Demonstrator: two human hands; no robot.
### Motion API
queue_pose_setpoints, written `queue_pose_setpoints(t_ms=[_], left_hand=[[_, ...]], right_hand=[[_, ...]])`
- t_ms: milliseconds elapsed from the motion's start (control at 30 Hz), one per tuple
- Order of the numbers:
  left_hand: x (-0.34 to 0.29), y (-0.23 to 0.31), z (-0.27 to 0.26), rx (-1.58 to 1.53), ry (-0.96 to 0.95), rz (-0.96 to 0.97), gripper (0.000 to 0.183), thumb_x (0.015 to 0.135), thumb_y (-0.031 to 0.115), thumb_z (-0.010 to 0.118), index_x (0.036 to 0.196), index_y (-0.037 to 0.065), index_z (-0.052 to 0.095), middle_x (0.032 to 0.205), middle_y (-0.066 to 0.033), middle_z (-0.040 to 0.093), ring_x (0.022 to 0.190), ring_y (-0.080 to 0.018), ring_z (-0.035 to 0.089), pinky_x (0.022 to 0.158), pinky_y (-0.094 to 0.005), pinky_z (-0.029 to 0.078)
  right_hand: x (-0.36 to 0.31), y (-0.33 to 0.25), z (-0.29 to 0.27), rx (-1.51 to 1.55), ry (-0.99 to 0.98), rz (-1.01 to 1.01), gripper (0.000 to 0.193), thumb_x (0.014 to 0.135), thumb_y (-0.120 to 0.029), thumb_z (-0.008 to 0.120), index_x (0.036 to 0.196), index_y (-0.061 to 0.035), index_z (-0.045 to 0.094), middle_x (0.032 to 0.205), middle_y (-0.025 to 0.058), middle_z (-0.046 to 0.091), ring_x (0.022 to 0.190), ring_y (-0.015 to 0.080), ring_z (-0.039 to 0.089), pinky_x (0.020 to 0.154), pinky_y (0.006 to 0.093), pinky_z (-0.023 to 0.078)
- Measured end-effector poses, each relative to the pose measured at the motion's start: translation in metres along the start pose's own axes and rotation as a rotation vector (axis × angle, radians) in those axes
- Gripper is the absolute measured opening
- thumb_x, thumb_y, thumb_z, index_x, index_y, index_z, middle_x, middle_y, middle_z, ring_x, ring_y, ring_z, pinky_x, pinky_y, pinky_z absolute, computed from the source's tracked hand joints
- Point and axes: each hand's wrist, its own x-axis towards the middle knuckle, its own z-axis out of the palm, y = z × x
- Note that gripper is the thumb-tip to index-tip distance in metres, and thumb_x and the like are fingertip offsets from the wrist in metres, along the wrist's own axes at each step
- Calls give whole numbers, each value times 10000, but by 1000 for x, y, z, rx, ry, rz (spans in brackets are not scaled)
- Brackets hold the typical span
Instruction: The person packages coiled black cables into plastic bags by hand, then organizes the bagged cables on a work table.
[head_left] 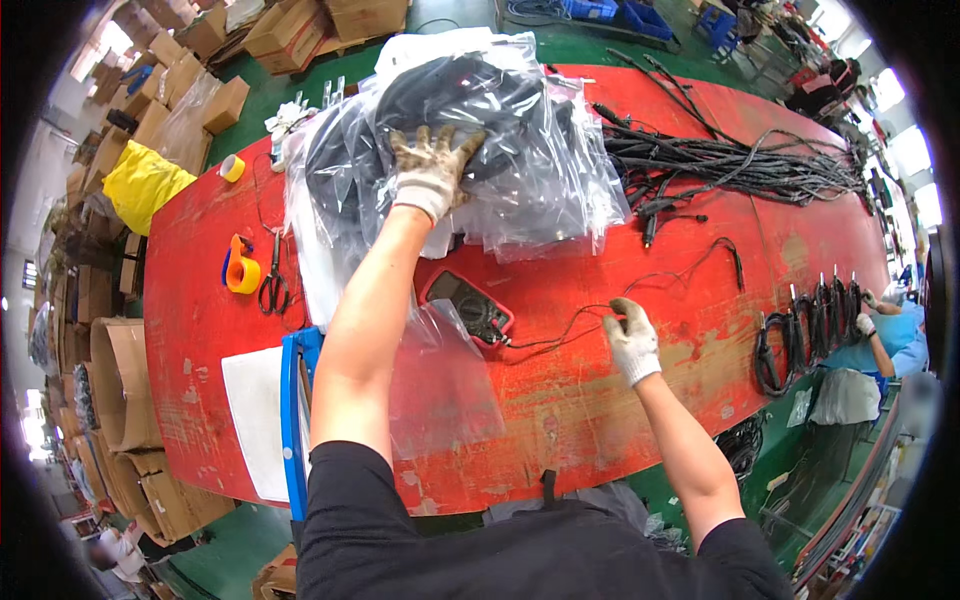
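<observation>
Head view: cannot make out contents of clear-bag pile [530, 190] beyond dark coils [450, 85], for glare and folds. Lose part of pile's near edge behind left forearm [370, 300]. Find pile on far side of red table [570, 400], left of loose black cables [720, 165], long axis roughly left to right; cannot tell direction of bag mouths. Note left hand [435, 165] gloved, fingers spread, laid on plastic. Note right hand [632, 340] gloved, fingers loosely curled, by thin lead [550, 343] of multimeter [468, 305]; cannot tell whether pinching it.
</observation>
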Motion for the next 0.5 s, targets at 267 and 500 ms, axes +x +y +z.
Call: queue_pose_setpoints(t_ms=[267,500], left_hand=[[61,-23,-19,-56,55,-18,1062,664,559,865,1557,450,299,1616,-33,373,1486,-355,338,1191,-675,159],[61,-19,-7,-121,-14,2,1066,693,531,861,1577,399,280,1632,-81,338,1512,-352,289,1204,-669,98]], right_hand=[[-5,27,6,-9,-16,142,326,932,-198,668,1213,-34,651,1170,163,682,1009,282,674,907,383,531],[-56,29,22,-49,-214,186,303,928,-251,653,1151,-48,686,1160,181,693,1044,314,683,909,391,536]])
